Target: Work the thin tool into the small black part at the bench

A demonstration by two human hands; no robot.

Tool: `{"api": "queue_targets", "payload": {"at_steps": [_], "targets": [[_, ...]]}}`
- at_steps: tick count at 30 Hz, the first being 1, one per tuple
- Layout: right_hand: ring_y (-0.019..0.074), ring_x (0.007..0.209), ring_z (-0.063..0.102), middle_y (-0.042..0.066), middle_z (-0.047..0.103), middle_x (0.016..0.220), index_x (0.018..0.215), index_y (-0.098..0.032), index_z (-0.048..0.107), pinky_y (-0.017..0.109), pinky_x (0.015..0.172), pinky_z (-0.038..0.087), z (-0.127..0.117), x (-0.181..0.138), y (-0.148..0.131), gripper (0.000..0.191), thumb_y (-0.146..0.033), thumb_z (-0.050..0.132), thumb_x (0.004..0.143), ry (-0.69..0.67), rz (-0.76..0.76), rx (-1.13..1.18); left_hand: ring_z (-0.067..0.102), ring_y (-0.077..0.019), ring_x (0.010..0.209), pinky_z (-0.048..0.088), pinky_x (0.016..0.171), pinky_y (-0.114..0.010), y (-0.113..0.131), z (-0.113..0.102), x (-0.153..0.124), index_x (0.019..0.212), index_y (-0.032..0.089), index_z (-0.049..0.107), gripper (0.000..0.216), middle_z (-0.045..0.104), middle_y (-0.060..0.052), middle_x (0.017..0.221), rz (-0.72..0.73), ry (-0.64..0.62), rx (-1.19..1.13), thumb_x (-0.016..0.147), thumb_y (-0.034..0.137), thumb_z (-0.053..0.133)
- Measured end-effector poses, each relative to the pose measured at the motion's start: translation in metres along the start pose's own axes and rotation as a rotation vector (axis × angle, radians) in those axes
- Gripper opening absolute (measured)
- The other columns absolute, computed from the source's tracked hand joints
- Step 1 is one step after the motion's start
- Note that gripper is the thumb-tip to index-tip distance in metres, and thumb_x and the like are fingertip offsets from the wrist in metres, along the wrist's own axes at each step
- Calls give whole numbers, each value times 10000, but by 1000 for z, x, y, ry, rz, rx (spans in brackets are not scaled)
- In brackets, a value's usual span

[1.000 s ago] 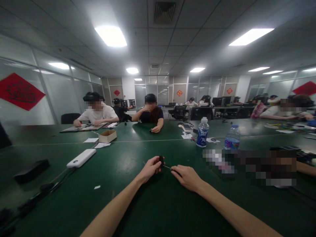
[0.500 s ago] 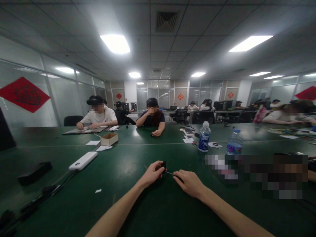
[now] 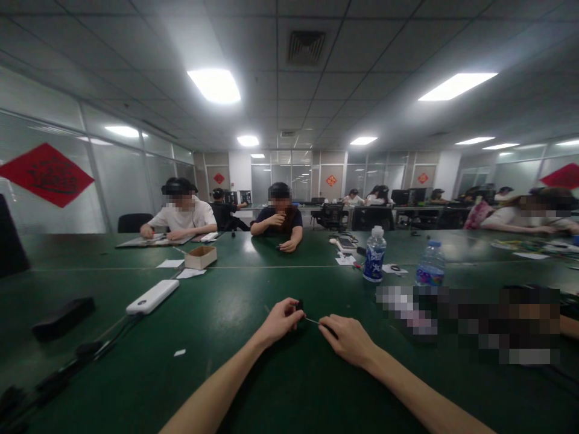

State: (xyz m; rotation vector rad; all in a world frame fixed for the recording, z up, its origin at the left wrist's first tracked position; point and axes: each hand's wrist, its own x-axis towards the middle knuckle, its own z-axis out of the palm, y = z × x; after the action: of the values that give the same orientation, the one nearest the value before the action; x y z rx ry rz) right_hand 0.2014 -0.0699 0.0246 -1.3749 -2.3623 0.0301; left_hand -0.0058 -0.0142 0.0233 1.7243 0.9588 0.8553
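Item: black piece (image 3: pixel 300 305), small, detail too dark to make out. Location: in the left hand (image 3: pixel 286 316), above the near middle of the worktop (image 3: pixel 226 374). Fingers closed about it.

Item: rod (image 3: pixel 312 320), thin, pale. Location: in the right hand (image 3: pixel 341 334), fingers together and clamped on its near end. It bridges the gap between the hands, far end at the black piece; whether it touches or enters, I cannot tell from where I stand.

Step in hand, as I judge it: rod brought to bear on the black piece, one hand bracing, the other working. Next move, in my judgement: calls for a firm left grip, the rod kept in line, and small motions of the right fingers. Risk: the tip slipping toward the left fingertips.

Also noted, left of the hands: paper scrap (image 3: pixel 180 352), white device (image 3: pixel 152 297), open box (image 3: pixel 201 258). Right, further back: blue bottle (image 3: pixel 374 259), clear bottle (image 3: pixel 430 265). Across the worktop: one seated person (image 3: pixel 294 222).
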Motion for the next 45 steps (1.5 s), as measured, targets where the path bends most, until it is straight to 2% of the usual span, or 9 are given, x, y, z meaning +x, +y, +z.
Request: {"api": "queue_targets", "payload": {"at_steps": [15,22,27,36,45], "targets": [[166,750,598,56,652,892,1036,-201,637,267,679,451,-1,0,0,345,-359,344,944,14,17,30,544,-105,572,412,514,-230,-13,1,7,1015,122,495,343,581,-15,772,12,2,-9,751,313,603],[159,742,598,45,642,875,1036,-201,638,262,672,442,6,1,7,321,-351,373,936,35,-27,15,542,-98,563,412,514,-223,-21,2,12,954,122,517,275,581,-16,772,34,-7,11,732,265,596],[163,745,597,47,640,884,1039,-201,628,265,664,442,8,0,8,294,-333,387,931,71,-12,23,542,-105,564,400,510,-227,-20,3,12,960,117,520,289,587,-28,773,21,2,1,725,266,596],[154,755,586,45,627,915,1036,-201,611,259,665,458,4,-1,6,270,-326,395,933,56,-11,71,556,-118,612,429,545,-245,-17,0,9,1012,122,520,331,600,-43,825,28,-19,-9,752,312,597],[163,784,591,50,627,926,1039,-197,616,269,686,462,5,0,7,292,-338,381,940,58,6,78,545,-112,586,414,525,-239,-14,1,8,1007,118,510,340,578,-21,779,33,-7,-8,751,321,605]]}}
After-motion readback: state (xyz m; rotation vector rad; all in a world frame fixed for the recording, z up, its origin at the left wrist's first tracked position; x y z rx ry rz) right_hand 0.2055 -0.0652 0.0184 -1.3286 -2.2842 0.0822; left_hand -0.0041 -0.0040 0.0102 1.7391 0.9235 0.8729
